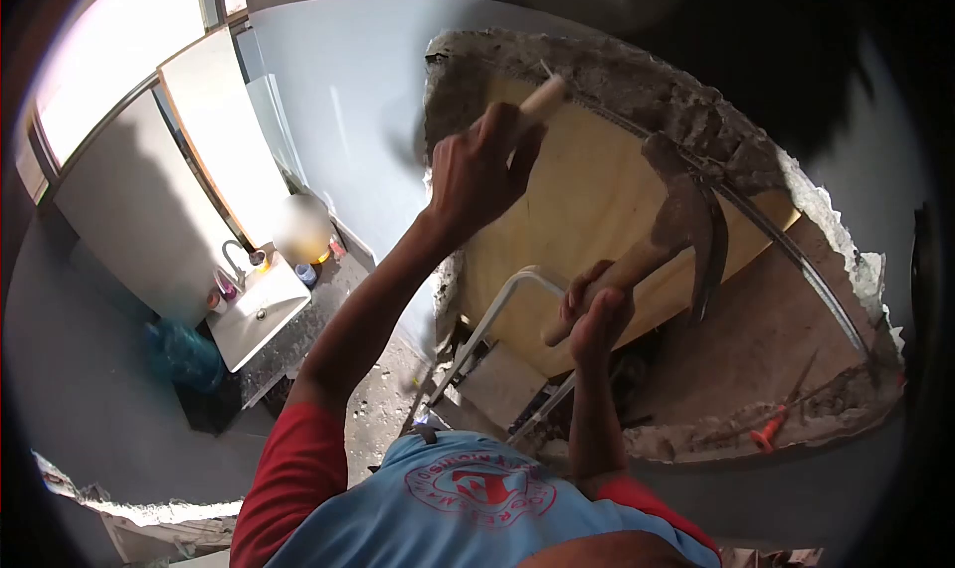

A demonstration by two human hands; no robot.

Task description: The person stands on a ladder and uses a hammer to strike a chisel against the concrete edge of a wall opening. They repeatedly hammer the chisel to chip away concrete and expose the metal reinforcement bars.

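My left hand (477, 175) is raised at the upper middle, its fingers wrapped round a pale wooden handle (542, 100). The far end of that handle is close to the rough upper edge of the wall opening (686, 95); a thin tip shows there. Lower and to the right, my right hand (601, 314) grips the wooden shaft of a claw hammer (686, 215). The hammer's metal head points up and right, in front of a pale yellow board (577, 190). My two hands are apart.
A screwdriver with an orange handle (766, 435) lies on the opening's lower ledge. A curved metal strip (811, 275) crosses the opening. Metal tubing (507, 291) stands below the board. At left are a white sink (261, 314) and a blue plastic bottle (186, 356).
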